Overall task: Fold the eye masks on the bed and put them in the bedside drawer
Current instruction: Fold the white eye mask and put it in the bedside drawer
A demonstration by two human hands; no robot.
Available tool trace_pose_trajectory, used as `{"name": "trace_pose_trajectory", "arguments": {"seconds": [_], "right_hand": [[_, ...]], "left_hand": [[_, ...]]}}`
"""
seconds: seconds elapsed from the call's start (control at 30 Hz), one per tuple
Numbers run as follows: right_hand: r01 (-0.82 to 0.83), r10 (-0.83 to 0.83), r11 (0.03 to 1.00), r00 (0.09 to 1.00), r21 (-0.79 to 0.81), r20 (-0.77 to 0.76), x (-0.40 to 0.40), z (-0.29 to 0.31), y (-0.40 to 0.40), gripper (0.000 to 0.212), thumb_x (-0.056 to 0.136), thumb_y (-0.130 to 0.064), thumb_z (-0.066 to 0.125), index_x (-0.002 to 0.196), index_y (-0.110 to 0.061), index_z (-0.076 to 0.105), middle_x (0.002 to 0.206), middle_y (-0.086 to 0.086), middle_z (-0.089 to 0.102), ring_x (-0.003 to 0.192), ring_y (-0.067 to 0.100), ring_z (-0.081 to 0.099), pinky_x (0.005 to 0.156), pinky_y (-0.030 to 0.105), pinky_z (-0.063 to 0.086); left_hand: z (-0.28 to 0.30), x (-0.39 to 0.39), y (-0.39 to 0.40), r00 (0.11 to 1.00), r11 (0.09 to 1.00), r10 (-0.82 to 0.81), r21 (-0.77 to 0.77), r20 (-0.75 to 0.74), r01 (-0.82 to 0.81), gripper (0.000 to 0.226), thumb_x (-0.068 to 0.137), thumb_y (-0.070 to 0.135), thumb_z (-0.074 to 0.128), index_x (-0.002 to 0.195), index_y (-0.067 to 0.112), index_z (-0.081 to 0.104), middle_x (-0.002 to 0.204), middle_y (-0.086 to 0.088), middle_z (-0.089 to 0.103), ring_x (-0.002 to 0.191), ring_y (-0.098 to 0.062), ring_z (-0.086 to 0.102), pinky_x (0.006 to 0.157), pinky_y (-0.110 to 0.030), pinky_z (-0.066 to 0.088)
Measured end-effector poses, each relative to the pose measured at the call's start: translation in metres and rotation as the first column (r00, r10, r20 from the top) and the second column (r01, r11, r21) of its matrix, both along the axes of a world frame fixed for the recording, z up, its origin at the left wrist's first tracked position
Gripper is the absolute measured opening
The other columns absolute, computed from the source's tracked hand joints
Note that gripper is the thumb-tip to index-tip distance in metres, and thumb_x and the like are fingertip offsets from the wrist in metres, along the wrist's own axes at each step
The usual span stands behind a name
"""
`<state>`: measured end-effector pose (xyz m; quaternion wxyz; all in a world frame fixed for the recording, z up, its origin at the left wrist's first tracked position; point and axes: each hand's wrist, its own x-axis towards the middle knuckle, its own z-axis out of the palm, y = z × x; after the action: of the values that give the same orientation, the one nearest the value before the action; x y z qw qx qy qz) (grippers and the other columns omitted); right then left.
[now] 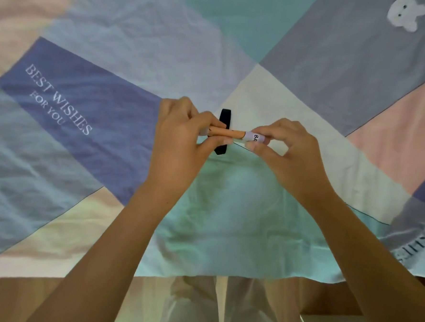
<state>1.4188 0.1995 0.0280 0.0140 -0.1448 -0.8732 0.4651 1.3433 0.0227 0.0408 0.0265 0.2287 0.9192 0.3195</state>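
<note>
Eye mask (pixel 235 134): one, folded narrow, orange and white, black strap (pixel 224 116) looped behind; frame centre, above patchwork bed cover (pixel 113 55). Left hand (pixel 180 139), right hand (pixel 289 150): each grip pinching one mask end.

a bedroom at home: a patchwork bedspread (pixel 118 63) covers the whole surface, printed "best wishes for you" (pixel 58 99), a white bear patch (pixel 406 13) at its far corner.
</note>
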Motion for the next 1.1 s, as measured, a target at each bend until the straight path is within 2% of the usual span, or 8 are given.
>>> {"name": "trace_pose_trajectory", "arguments": {"seconds": [0.1, 0.2, 0.47, 0.67, 0.87, 0.93, 1.03, 1.1], "right_hand": [[0.011, -0.014, 0.985, 1.000, -0.173, -0.018, -0.008, 0.020, 0.005, 0.010, 0.087, -0.028, 0.064, 0.092, -0.031, 0.071, 0.085, -0.006, 0.061, 0.089, 0.017, 0.058, 0.084, 0.023, 0.043], [0.120, -0.104, 0.854, 0.993, -0.507, 0.059, -0.017, 0.028, 0.003, 0.015, 0.090, -0.016, 0.062, 0.088, -0.028, 0.071, 0.087, -0.010, 0.070, 0.085, 0.007, 0.063, 0.081, 0.022, 0.049], [0.379, -0.232, 0.509, 0.925, -0.773, 0.301, 0.001, 0.003, -0.016, 0.024, 0.088, -0.008, 0.061, 0.109, 0.001, 0.066, 0.090, 0.005, 0.076, 0.085, 0.018, 0.071, 0.076, 0.024, 0.056], [0.333, -0.265, 0.767, 0.943, -0.549, 0.201, 0.019, -0.001, -0.035, 0.024, 0.079, -0.005, 0.073, 0.099, -0.019, 0.073, 0.082, 0.006, 0.073, 0.065, 0.037, 0.065, 0.062, 0.031, 0.053], [0.356, -0.248, 0.781, 0.931, -0.513, 0.268, 0.024, 0.006, -0.034, 0.015, 0.075, -0.011, 0.077, 0.063, -0.012, 0.068, 0.046, -0.004, 0.055, 0.040, 0.011, 0.049, 0.045, 0.021, 0.041], [0.395, -0.217, 0.567, 0.918, -0.723, 0.331, 0.022, 0.014, -0.028, 0.030, 0.077, -0.025, 0.071, 0.051, -0.018, 0.058, 0.042, -0.005, 0.047, 0.042, 0.012, 0.047, 0.050, 0.022, 0.041], [0.299, -0.307, -0.026, 0.906, -0.954, 0.293, 0.015, 0.023, -0.015, 0.038, 0.088, -0.048, 0.045, 0.078, -0.020, 0.069, 0.076, -0.004, 0.070, 0.078, 0.012, 0.069, 0.072, 0.025, 0.055], [0.298, -0.324, 0.038, 0.907, -0.954, 0.270, 0.005, 0.019, -0.004, 0.049, 0.096, -0.051, 0.028, 0.123, -0.023, 0.059, 0.126, -0.007, 0.064, 0.120, 0.007, 0.057, 0.100, 0.034, 0.047]], "left_hand": [[0.014, -0.007, 0.005, 0.966, 0.989, 0.033, 0.129, 0.255, -0.068, 0.021, 0.073, 0.043, 0.075, 0.078, 0.022, 0.074, 0.108, 0.006, 0.052, 0.106, -0.012, 0.044, 0.090, -0.007, 0.030], [0.023, -0.009, 0.010, 0.685, 0.937, -0.087, 0.294, 0.723, -0.191, 0.022, 0.073, 0.024, 0.081, 0.092, 0.015, 0.074, 0.097, -0.001, 0.068, 0.092, -0.010, 0.063, 0.082, -0.027, 0.049], [0.014, -0.008, 0.020, 0.504, 0.665, 0.054, 0.345, 0.862, -0.662, 0.016, 0.081, 0.011, 0.073, 0.095, 0.018, 0.069, 0.086, 0.016, 0.072, 0.077, -0.004, 0.068, 0.065, -0.022, 0.054], [0.007, -0.002, 0.016, 0.476, 0.584, 0.087, 0.342, 0.875, -0.736, 0.020, 0.084, 0.015, 0.070, 0.097, 0.030, 0.067, 0.101, 0.018, 0.073, 0.087, 0.000, 0.069, 0.071, -0.021, 0.055], [-0.004, -0.005, 0.005, 0.516, 0.532, 0.197, 0.351, 0.834, -0.770, 0.015, 0.082, 0.015, 0.073, 0.083, 0.028, 0.068, 0.105, 0.003, 0.072, 0.090, -0.011, 0.068, 0.079, -0.030, 0.055], [-0.011, -0.005, 0.002, 0.586, 0.616, 0.300, 0.317, 0.752, -0.722, 0.015, 0.081, 0.018, 0.074, 0.078, 0.030, 0.067, 0.085, 0.010, 0.068, 0.076, -0.005, 0.062, 0.074, -0.027, 0.051], [-0.018, 0.002, 0.000, 0.674, 0.759, 0.300, 0.260, 0.675, -0.597, 0.012, 0.079, 0.019, 0.076, 0.076, 0.024, 0.066, 0.062, 0.022, 0.058, 0.061, 0.001, 0.051, 0.061, -0.018, 0.041], [-0.020, 0.008, 0.000, 0.660, 0.786, 0.242, 0.256, 0.711, -0.563, 0.015, 0.079, 0.016, 0.076, 0.073, 0.017, 0.062, 0.061, 0.022, 0.060, 0.062, -0.004, 0.050, 0.060, -0.020, 0.039]]}}
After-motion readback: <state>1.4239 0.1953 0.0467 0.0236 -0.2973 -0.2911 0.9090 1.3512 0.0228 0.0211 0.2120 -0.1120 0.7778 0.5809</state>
